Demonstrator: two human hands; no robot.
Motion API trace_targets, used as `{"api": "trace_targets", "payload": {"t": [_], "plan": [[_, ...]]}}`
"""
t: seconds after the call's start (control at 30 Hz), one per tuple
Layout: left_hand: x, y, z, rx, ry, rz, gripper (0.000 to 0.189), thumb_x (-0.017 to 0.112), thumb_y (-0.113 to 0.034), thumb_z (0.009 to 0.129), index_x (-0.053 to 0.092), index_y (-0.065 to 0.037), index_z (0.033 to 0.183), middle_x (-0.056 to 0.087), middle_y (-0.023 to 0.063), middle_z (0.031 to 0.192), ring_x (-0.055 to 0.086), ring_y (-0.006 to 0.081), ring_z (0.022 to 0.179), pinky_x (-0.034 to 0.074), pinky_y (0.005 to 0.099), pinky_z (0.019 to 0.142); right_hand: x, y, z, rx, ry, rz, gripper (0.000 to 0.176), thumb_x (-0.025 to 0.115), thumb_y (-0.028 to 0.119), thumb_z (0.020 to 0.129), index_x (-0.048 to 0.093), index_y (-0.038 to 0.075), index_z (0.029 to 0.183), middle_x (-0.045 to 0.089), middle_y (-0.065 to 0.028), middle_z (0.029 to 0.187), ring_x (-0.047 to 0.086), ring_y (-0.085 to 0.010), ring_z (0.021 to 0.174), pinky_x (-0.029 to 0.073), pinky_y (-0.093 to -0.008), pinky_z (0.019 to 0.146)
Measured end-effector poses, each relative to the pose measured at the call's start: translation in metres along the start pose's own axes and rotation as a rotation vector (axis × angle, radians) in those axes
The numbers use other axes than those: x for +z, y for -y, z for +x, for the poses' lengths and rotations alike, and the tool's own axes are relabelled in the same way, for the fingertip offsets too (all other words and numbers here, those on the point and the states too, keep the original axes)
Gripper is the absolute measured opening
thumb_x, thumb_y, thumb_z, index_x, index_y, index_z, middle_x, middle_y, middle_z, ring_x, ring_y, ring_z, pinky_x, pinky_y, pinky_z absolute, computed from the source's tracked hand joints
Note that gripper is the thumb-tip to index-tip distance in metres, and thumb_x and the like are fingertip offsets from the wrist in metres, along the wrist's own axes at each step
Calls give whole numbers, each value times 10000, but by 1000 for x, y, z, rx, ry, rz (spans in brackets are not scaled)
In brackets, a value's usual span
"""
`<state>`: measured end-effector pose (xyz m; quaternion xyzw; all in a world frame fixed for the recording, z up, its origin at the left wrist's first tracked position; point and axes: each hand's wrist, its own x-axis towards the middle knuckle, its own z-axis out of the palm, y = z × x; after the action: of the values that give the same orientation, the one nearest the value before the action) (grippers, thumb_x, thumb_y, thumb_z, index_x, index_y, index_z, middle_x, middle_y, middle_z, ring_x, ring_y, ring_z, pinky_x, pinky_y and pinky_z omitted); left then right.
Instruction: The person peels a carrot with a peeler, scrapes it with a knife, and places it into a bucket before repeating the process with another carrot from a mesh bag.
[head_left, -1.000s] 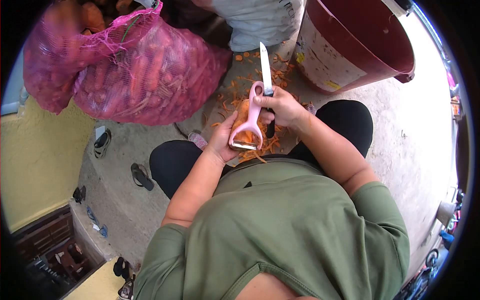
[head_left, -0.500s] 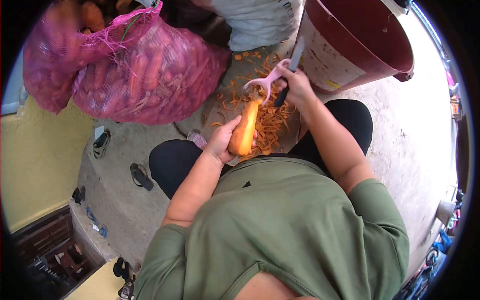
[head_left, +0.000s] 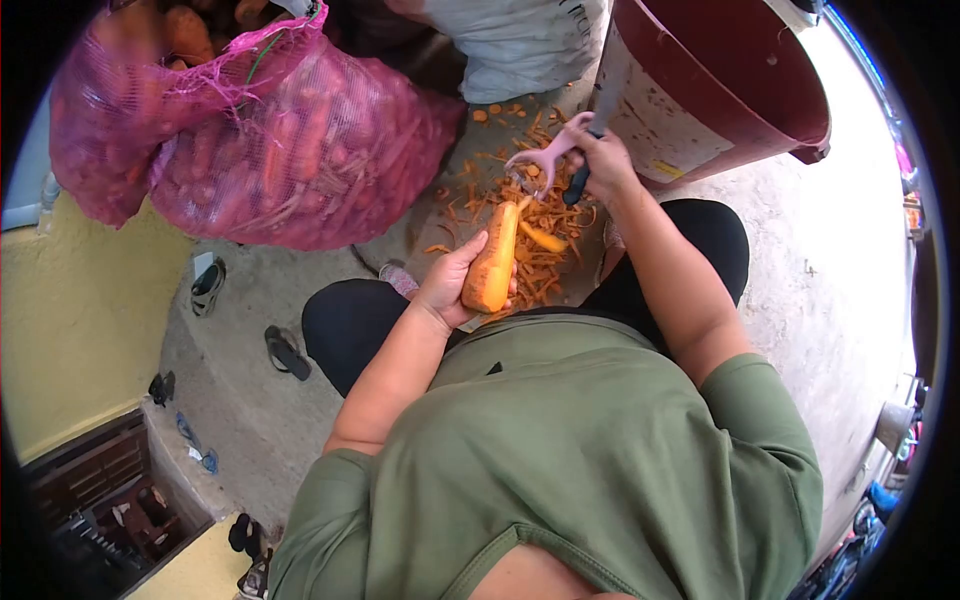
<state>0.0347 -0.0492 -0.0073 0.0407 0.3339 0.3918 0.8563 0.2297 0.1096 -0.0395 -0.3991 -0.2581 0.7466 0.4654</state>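
My left hand (head_left: 447, 283) is wrapped round the thick end of an orange carrot (head_left: 490, 262). The carrot's narrow end points away from me, and its surface is part bright orange, part darker skin. My right hand (head_left: 606, 166) is closed on a pink peeler (head_left: 546, 158) and also on a knife (head_left: 574, 186) with a black handle, its blade pointing up and away. The peeler head is just beyond the carrot's tip. Under both hands lies a heap of orange peelings (head_left: 540, 262) on the floor, with one larger bright strip beside the carrot.
A pink mesh sack (head_left: 300, 150) full of carrots stands at the upper left. Beyond the peelings is a white sack (head_left: 525, 50). A large dark red bucket (head_left: 680, 110) is at the upper right. Sandals (head_left: 287, 353) lie on the concrete floor at left.
The peeler and knife have shifted slightly right. The carrot has turned a little in my left hand, showing more darker skin. A bright orange strip now shows on the peelings beside it.
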Motion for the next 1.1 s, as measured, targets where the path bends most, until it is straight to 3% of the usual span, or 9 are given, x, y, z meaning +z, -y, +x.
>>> {"api": "trace_targets", "payload": {"t": [0.03,0.23,0.33,0.43,0.53,0.73,0.9,0.97,1.1], "plan": [[4,0,-1,18,-29,26,393,367,-373,864,434,-33,1050,528,143,864,557,258,725,491,387,528,-3,3,2,-29,-81,7,68,515,106,809,483,54,836,501,-33,652,436,-90,441,379,-211,401],[10,-10,2,37,-90,-7,394,369,-379,862,447,-36,1041,542,151,857,568,254,685,495,385,528,50,-2,-66,239,461,2,140,544,181,808,465,73,849,488,-21,650,399,-81,419,357,-201,390],[-2,-4,6,33,-29,-19,399,359,-372,867,448,-32,1057,544,151,857,568,254,684,492,382,526,42,-12,-55,272,543,30,139,548,171,804,467,69,853,490,-21,648,399,-75,420,345,-195,381],[-3,-5,4,-33,-10,-42,387,366,-342,868,431,-36,1097,540,142,877,565,252,684,491,378,529,7,-10,-5,122,73,73,112,545,129,798,471,68,855,499,-30,707,414,-70,472,349,-188,399],[15,-6,-3,35,-39,20,375,390,-307,861,425,-26,1106,540,139,885,562,241,675,489,367,526,1,2,-3,66,-43,176,78,538,105,799,483,64,838,483,-25,690,412,-79,468,343,-212,393],[5,-8,5,28,-129,5,384,389,-324,869,417,-28,1112,541,125,886,564,217,680,489,348,564,48,-15,-60,266,469,13,70,546,116,794,498,77,827,477,-18,631,405,-87,422,348,-224,379],[5,-6,0,49,-119,-3,368,371,-321,865,448,-16,1057,544,135,856,558,235,682,485,349,509,-1,0,-1,15,-34,46,75,529,116,803,482,59,811,478,-11,649,419,-72,467,355,-218,393],[6,-8,-2,76,-159,7,366,379,-320,860,450,-17,1051,545,136,846,560,242,672,486,350,501,-6,2,0,19,11,147,82,521,134,812,477,67,832,484,-14,657,416,-73,469,349,-210,395],[3,-12,2,49,-34,-54,346,398,-316,856,467,-21,1022,554,109,817,573,231,695,490,347,555,47,-1,-58,215,433,9,97,521,148,817,466,76,851,487,-26,658,405,-83,438,340,-214,403]]}}
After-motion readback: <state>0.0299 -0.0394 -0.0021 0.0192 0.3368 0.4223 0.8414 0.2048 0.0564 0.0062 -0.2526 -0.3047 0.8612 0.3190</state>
